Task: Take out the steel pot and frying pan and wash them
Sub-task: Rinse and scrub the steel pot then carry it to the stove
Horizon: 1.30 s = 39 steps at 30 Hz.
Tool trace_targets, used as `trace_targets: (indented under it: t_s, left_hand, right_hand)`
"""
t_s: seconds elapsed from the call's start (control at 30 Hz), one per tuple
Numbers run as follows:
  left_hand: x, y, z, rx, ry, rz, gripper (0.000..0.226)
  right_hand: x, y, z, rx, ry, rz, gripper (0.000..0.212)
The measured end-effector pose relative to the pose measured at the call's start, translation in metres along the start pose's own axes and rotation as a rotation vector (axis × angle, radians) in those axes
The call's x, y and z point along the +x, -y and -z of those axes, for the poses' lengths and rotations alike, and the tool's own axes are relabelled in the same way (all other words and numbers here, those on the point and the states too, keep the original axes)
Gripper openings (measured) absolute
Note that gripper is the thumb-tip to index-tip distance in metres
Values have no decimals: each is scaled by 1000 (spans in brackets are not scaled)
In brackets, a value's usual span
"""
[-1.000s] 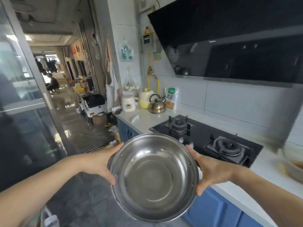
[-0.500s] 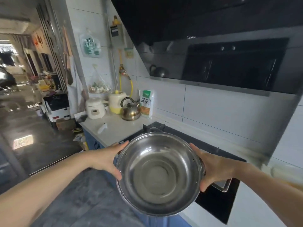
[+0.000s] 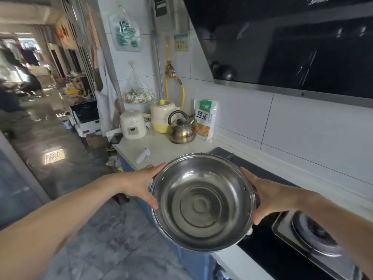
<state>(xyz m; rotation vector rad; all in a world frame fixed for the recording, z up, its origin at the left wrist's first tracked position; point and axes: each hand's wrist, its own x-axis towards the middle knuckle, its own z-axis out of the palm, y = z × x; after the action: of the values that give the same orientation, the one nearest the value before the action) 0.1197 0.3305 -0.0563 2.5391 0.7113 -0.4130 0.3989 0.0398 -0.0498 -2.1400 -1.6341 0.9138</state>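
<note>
At lower centre of the frame, the steel pot (image 3: 202, 202) is held in the air, tilted toward the camera, its inside bare. The left hand (image 3: 139, 183) grips its left rim, the right hand (image 3: 269, 196) its right. Behind, on the white surface (image 3: 161, 147), stands a metal kettle (image 3: 181, 128).

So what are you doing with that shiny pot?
A person is holding the steel pot in the air with both hands, the left hand on one side and the right hand on the other. The pot is empty and tipped toward the camera, so you can see inside it. It is held over the edge of the counter, near the black stove. No sink or water is in view yet.
</note>
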Motion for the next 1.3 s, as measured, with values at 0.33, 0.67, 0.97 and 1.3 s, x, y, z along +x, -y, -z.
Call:
trace_targets:
  t_s: [0.33,0.67,0.97,1.3]
  left_hand:
    - [68,142,84,36,26,-36,147]
    - [202,196,123,71,82,-36,160]
    - [297,234,126,105,102,3,151]
    - [338,251,121,212,279,-136,162]
  right_hand:
    - [167,53,-13,42,-23,12,140]
    - [279,22,-12,138,-26,-117,149]
    - [353,-14,-23,211,-37,-276,162]
    - [373,-23,-15,215,-54,-263,147]
